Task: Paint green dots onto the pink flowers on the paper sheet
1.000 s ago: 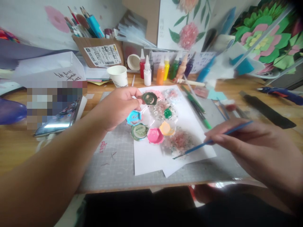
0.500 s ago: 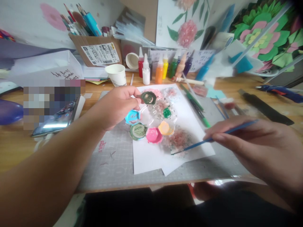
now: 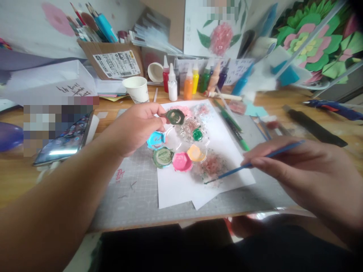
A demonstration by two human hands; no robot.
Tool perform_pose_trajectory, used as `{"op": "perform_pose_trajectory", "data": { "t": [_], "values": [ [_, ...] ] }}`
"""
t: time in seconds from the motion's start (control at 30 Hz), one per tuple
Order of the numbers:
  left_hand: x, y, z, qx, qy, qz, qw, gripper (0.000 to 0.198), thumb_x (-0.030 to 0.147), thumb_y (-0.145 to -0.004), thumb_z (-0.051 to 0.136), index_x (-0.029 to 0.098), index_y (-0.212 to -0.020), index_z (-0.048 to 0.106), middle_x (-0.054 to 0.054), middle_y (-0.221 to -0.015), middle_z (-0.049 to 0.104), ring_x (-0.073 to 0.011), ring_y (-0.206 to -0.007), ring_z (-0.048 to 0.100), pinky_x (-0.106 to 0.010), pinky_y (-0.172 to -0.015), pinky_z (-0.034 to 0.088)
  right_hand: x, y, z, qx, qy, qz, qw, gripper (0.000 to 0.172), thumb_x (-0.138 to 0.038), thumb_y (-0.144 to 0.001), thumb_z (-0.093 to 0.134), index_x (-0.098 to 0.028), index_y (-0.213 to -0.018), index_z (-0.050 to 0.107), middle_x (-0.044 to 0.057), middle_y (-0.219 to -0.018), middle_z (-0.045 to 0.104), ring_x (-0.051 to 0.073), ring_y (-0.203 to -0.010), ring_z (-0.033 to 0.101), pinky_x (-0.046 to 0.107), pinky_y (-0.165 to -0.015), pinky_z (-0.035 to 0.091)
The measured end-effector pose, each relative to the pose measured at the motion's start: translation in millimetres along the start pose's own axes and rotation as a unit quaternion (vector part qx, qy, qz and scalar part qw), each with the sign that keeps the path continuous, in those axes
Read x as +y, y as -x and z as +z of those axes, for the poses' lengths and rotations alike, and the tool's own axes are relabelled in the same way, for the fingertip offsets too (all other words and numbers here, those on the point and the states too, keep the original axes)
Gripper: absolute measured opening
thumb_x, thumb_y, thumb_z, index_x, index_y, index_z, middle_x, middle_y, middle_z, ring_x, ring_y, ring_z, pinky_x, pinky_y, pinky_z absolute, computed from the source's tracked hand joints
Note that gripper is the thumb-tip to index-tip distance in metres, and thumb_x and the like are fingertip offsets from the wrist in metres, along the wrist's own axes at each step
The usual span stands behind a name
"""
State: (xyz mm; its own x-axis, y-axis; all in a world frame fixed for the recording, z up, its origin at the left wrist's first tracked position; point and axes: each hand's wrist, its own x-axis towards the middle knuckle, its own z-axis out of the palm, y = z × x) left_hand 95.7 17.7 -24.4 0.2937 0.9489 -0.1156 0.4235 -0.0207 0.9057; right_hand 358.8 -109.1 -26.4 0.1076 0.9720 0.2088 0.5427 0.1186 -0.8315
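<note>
My left hand [image 3: 141,126] reaches in from the left, thumb and fingers pinching the edge of a clear, flower-shaped paint palette [image 3: 174,142] beside its dark green well. Its other wells hold blue, murky green, pink, yellow and bright green paint. In my right hand [image 3: 295,170] is a thin blue paintbrush [image 3: 255,162], slanting down to the left. Its dark tip is over a reddish-brown paint stain on the white paper [image 3: 176,192], to the lower right of the palette; I cannot tell whether it touches.
A grey cutting mat [image 3: 127,204] lies under the paper. Behind stand a paper cup [image 3: 136,90] and several paint bottles [image 3: 188,85]. Green pens [image 3: 231,122] lie to the right of the palette. A phone [image 3: 62,139] is at the left, a dark flat strip [image 3: 314,126] at the right.
The whole view has shifted slightly, so everything sits a little further left. Both hands keep their grips, and the palette and brush stay almost in the same place.
</note>
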Motion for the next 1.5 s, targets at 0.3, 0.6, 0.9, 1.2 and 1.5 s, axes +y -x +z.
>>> {"op": "perform_pose_trajectory", "data": {
  "t": [0.3,0.6,0.9,1.2,1.5],
  "values": [
    [0,0,0.3,-0.011,0.004,0.002,1.000,0.003,0.019,-0.078,0.057,0.018,-0.075,0.056,0.004,-0.062,0.059,-0.0094,-0.052,0.052,-0.024,-0.050,0.033,12,-1,-13,-0.001,0.037,-0.017,0.999,0.012,-0.043,-0.074,0.076,-0.031,-0.075,0.074,-0.003,-0.075,0.075,0.014,-0.054,0.063,0.020,-0.046,0.048],
    [-7,-6,0.0,0.009,0.000,0.013,1.000,0.004,0.024,-0.071,0.060,0.020,-0.070,0.058,0.003,-0.057,0.060,-0.0119,-0.045,0.051,-0.025,-0.044,0.029,7,-2,-9,-0.017,0.014,-0.016,1.000,0.010,-0.041,-0.075,0.075,-0.031,-0.072,0.074,-0.003,-0.072,0.074,0.012,-0.054,0.060,0.019,-0.047,0.046],
    [-6,-5,0.2,0.014,-0.023,0.015,1.000,0.004,0.023,-0.072,0.059,0.019,-0.072,0.059,0.003,-0.058,0.060,-0.0115,-0.046,0.051,-0.024,-0.045,0.032,6,-5,-6,-0.025,0.021,-0.029,0.999,0.009,-0.039,-0.075,0.074,-0.032,-0.070,0.073,-0.003,-0.069,0.074,0.013,-0.054,0.062,0.019,-0.047,0.047],
    [-10,-7,-0.1,0.013,-0.003,0.021,1.000,0.004,0.019,-0.068,0.061,0.018,-0.070,0.058,0.003,-0.057,0.057,-0.0111,-0.047,0.051,-0.023,-0.045,0.028,5,-2,-9,-0.033,0.016,-0.039,0.999,0.005,-0.038,-0.076,0.075,-0.034,-0.074,0.074,-0.005,-0.073,0.075,0.012,-0.058,0.065,0.018,-0.051,0.049],
    [-12,-5,-3.1,0.000,-0.010,0.028,1.000,0.002,0.015,-0.074,0.058,0.016,-0.076,0.057,0.002,-0.060,0.059,-0.0092,-0.049,0.051,-0.021,-0.047,0.028,7,0,-9,-0.020,0.002,-0.033,0.999,0.005,-0.037,-0.076,0.075,-0.034,-0.073,0.074,-0.004,-0.075,0.075,0.013,-0.061,0.066,0.019,-0.051,0.050]
  ]
}}
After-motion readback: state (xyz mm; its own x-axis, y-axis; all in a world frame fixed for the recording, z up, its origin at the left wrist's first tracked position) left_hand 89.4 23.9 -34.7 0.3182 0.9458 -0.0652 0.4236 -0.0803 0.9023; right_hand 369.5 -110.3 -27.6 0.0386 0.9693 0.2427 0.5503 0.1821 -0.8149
